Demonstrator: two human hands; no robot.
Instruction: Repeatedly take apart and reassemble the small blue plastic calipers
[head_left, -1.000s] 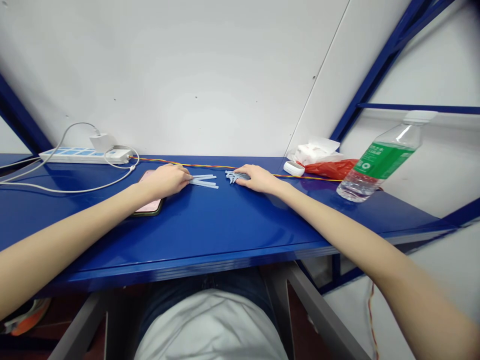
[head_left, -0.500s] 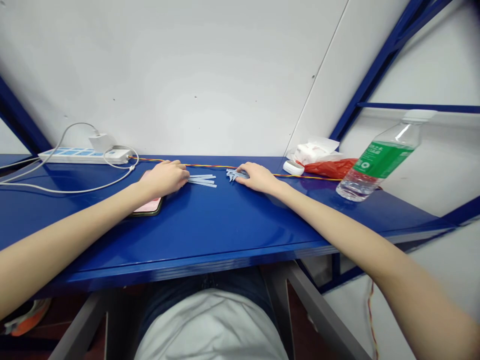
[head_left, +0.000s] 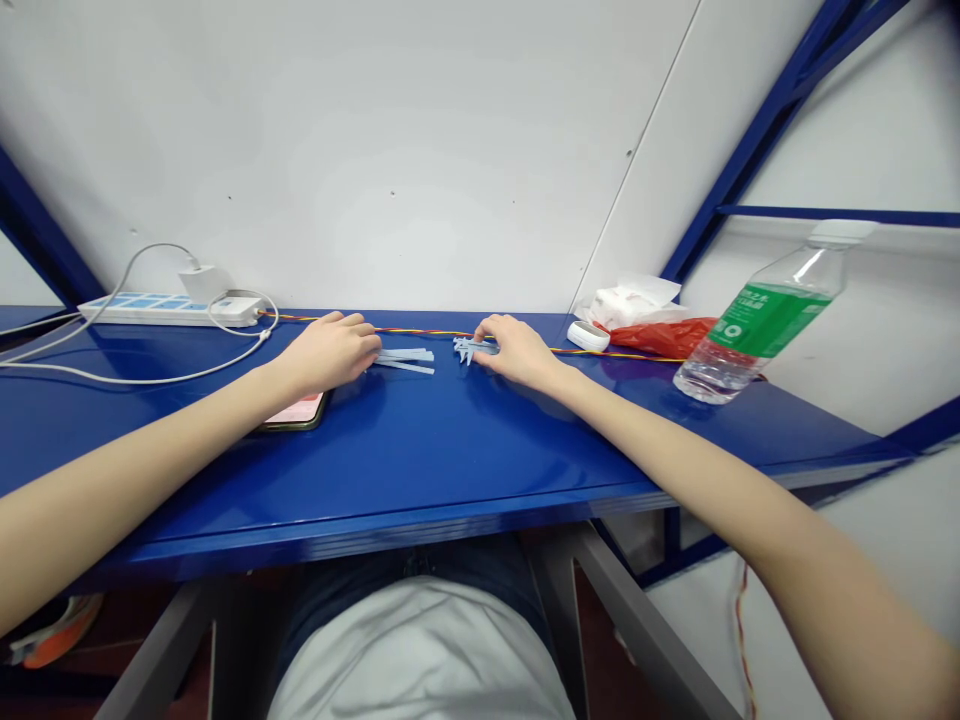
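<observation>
The left hand is resting with its grip apart, just beside pale blue plastic strips lying loose on the blue worktop. The right hand is arching over a small forked plastic piece, touching it; whether its grip is clamped, I cannot tell.

Garments: one white fabric top, plain and loose over the belly; one pair of dark blue denim jeans. Footwear: one orange sports shoe, partly hidden, blurred. Limbs: two bare forearms, ending in an unadorned left hand and right hand.
</observation>
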